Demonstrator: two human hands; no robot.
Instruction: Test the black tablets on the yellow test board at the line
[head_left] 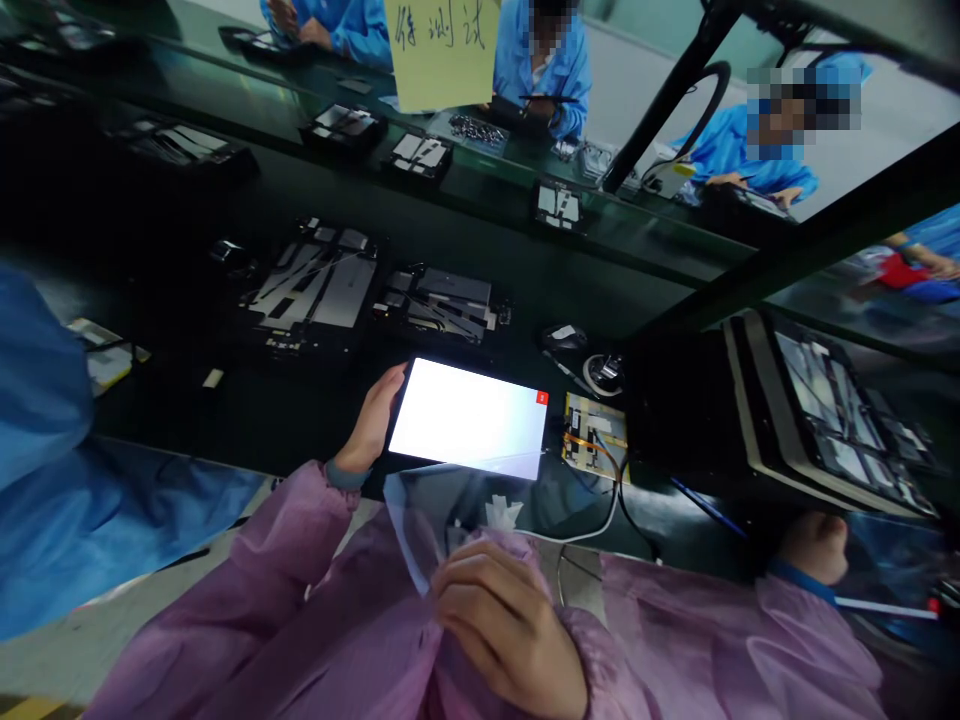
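My left hand point(374, 422) is closed on the left edge of a tablet point(469, 415). Its screen glows white, with a small red patch in the upper right corner. Nearer to me, my right hand point(510, 630) pinches a sheet of clear plastic film point(409, 515) by its lower edge. The film is tilted up in front of my chest, just below the tablet; a crumpled whitish tab point(503, 513) shows near it. To the right of the tablet lies a yellow-edged circuit module point(595, 435) with an orange ribbon and cables attached.
Opened device bodies point(330, 275) lie beyond the tablet, with a mouse point(566, 338) and a coiled cable point(602, 374). Stacked trays point(787, 420) stand right. A pink-sleeved co-worker's hand point(814, 548) is close by. A yellow note point(442, 55) hangs ahead; blue-clad people work beyond.
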